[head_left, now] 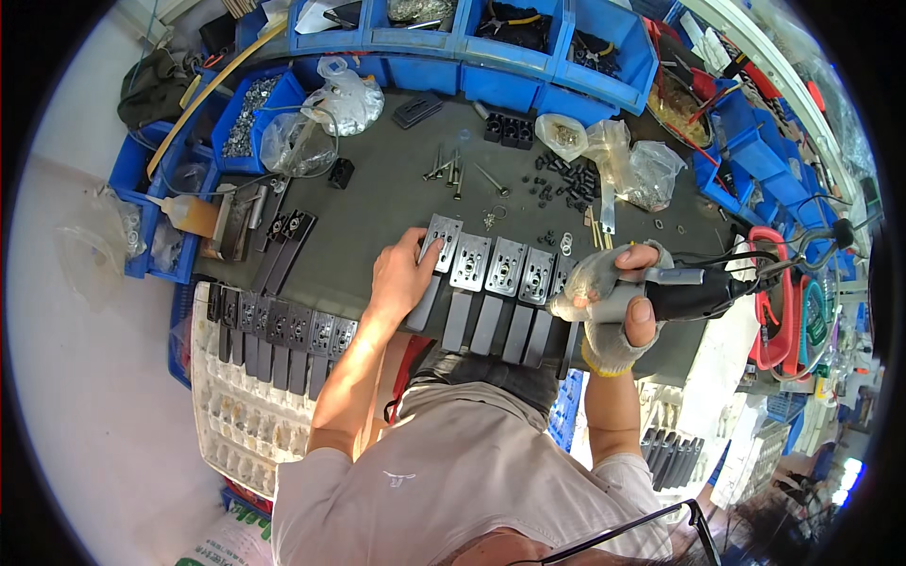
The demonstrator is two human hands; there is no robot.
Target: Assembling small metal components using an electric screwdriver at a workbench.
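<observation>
A row of dark bars (492, 316) topped with silver metal plates (470, 262) lies along the bench's near edge. My left hand (401, 275) is closed at the row's left end, its fingers and thumb on the plated end of the leftmost bar (440, 247). In my right hand (609, 321), which wears a worn pale glove with bare fingertips, is a powered screwdriver (684, 299) with a black body and a translucent grey front. It lies sideways over the row's right end, its nose toward the left. Its tip is hard to make out.
Loose long screws (457, 176), small black parts (573, 179) and rings (566, 242) lie beyond the row. Blue bins (604, 90) line the back. More plated bars (274, 330) stand at left, near a glue bottle (189, 215). Cables (783, 259) hang at right.
</observation>
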